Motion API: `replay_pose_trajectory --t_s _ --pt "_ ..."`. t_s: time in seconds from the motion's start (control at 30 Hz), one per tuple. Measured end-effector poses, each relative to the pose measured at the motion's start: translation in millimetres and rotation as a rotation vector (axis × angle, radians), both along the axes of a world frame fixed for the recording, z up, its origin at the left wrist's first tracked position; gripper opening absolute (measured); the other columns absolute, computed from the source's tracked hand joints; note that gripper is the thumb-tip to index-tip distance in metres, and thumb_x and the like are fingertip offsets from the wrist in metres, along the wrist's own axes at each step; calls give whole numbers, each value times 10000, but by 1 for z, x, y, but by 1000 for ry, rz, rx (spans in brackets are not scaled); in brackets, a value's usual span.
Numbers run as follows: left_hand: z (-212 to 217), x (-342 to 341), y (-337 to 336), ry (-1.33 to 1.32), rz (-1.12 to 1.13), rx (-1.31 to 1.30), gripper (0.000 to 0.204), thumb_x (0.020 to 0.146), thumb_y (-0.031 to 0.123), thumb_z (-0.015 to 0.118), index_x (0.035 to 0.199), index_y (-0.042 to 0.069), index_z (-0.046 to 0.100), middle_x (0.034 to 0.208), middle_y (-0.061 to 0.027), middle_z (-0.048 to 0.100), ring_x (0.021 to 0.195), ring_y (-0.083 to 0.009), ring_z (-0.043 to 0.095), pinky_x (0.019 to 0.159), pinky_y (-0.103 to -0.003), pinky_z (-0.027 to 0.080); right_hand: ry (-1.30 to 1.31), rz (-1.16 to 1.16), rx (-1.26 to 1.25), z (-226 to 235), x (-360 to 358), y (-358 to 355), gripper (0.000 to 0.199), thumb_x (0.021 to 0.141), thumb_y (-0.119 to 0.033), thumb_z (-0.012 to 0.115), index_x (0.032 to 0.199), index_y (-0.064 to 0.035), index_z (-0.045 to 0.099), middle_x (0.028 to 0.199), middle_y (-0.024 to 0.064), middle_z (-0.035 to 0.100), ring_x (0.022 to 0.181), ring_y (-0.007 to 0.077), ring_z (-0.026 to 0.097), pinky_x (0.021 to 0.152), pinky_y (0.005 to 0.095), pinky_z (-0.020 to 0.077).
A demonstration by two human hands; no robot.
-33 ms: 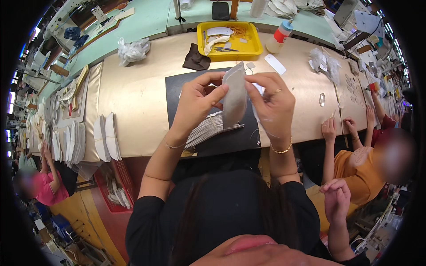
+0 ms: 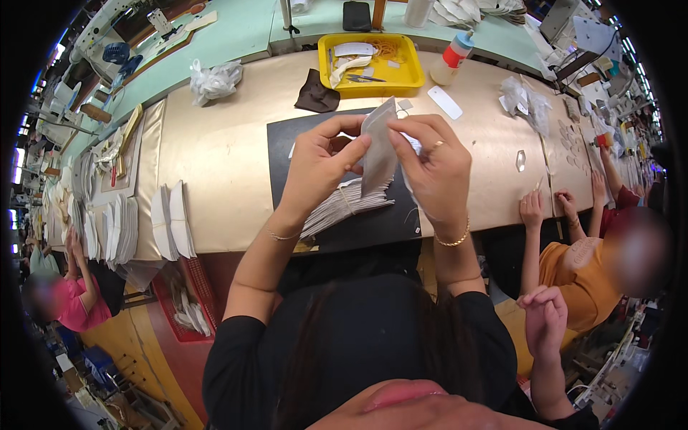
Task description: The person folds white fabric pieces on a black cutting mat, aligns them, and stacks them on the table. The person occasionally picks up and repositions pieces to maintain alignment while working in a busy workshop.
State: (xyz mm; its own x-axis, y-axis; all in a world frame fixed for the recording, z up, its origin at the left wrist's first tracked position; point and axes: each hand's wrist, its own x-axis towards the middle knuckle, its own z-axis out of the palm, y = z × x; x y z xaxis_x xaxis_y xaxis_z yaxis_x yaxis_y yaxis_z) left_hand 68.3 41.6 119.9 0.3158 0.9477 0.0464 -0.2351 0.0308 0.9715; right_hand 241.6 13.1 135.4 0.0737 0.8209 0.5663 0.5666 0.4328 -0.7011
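Above the black mat (image 2: pixel 287 129) I hold up a flat, pale grey piece that looks like fabric (image 2: pixel 379 143). My left hand (image 2: pixel 324 154) pinches its left side between thumb and fingers. At its upper right edge, the fingertips of my right hand (image 2: pixel 436 161) are pressed together against it; whether they also grip something small such as a thread is too fine to make out. Under my hands, a bundle of similar thin pale pieces (image 2: pixel 337 209) lies on the mat with a band around it. White material shows partly behind my right hand.
A yellow tray (image 2: pixel 416 75) with bands and small tools stands beyond the mat, beside a glue-like bottle (image 2: pixel 451 59). Dark cloth (image 2: pixel 317 92) lies before it. Stacked pale pieces (image 2: pixel 172 222) stand at left. Co-workers sit on both sides; a nearby person's hand (image 2: pixel 546 319) is at lower right.
The grey piece has turned more edge-on, and its lower end has risen, showing more of the bundle. My right hand has shifted slightly left; my left hand has barely moved.
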Motion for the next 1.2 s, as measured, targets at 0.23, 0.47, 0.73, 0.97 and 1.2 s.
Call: replay_pose_trajectory --t_s 0.23,0.47,0.73,0.97,1.2 --pt "-4 15 -3 175 237 361 228 907 43 657 1128 -10 661 1020 -57 645 808 -94 636 639 -205 546 -148 -30 134 3 -14 10 149 825 -32 727 974 -26 728 865 101 686 685 178 663 583 271 514" --pt "-10 17 2 296 306 508 189 889 1 661 1075 -23 684 1006 -65 646 746 -78 620 588 -187 518 -247 -77 194 -1 -18 17 100 817 -70 714 912 -43 705 820 70 662 664 239 662 577 306 521" --pt "-7 7 11 -120 149 -37 155 887 41 675 1023 -31 694 921 -47 676 738 -98 656 676 -238 570 178 85 -103 -3 -7 24 59 843 -53 697 890 -18 685 813 66 666 627 122 603 561 232 470" --pt "-7 12 9 -37 210 157 159 888 42 676 1030 -26 701 908 -46 672 755 -104 667 663 -239 569 -75 7 195 -7 -13 24 87 821 -60 717 897 -22 697 816 88 669 645 215 658 557 310 515" --pt "-8 16 10 304 347 571 164 840 0 696 1001 -13 720 885 -77 677 686 -105 672 581 -223 547 -315 -40 235 0 -12 22 86 801 -55 722 881 -42 696 809 67 651 630 230 651 549 311 515"
